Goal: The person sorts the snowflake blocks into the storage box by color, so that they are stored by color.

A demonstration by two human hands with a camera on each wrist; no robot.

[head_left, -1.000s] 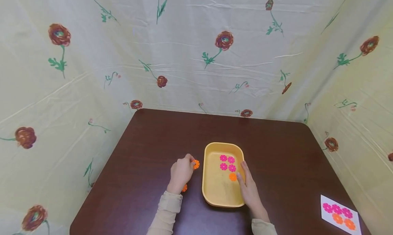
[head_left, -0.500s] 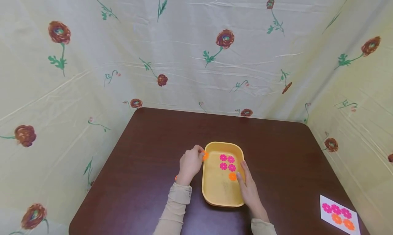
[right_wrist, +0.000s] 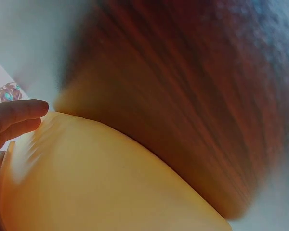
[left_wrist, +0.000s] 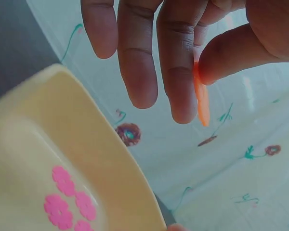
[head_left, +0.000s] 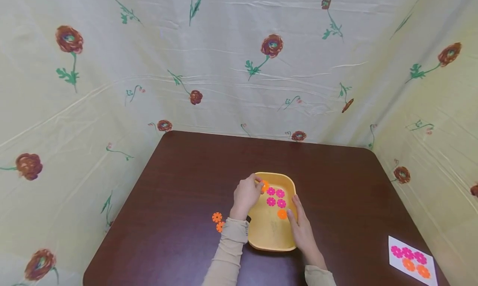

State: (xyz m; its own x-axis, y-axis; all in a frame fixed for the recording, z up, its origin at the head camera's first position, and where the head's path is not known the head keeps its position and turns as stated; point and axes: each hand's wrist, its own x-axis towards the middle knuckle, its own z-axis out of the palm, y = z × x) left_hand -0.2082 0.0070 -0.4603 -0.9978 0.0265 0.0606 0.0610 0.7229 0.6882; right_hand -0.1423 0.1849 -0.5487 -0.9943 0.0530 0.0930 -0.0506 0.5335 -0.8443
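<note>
A yellow tray [head_left: 270, 237] sits on the dark brown table [head_left: 186, 169]. Several pink flower discs [head_left: 275, 196] and one orange flower disc [head_left: 282, 214] lie inside it. My left hand [head_left: 248, 194] hovers over the tray's far left corner and pinches an orange flower disc [head_left: 264, 186] between thumb and fingers; the left wrist view shows that disc [left_wrist: 201, 100] edge-on above the tray [left_wrist: 86, 163]. My right hand [head_left: 301, 228] rests with straight fingers along the tray's right rim [right_wrist: 101, 183], its fingertips [head_left: 289, 213] by the orange disc.
Two more orange flower discs [head_left: 218, 221] lie on the table left of the tray. A white card [head_left: 410, 261] printed with pink and orange flowers lies at the near right corner. Flowered cloth [head_left: 239, 62] walls in the table's back and sides.
My left hand has carried the orange disc rightwards from the table over the tray's rim, uncovering the discs on the table. The right hand has stayed on the rim.
</note>
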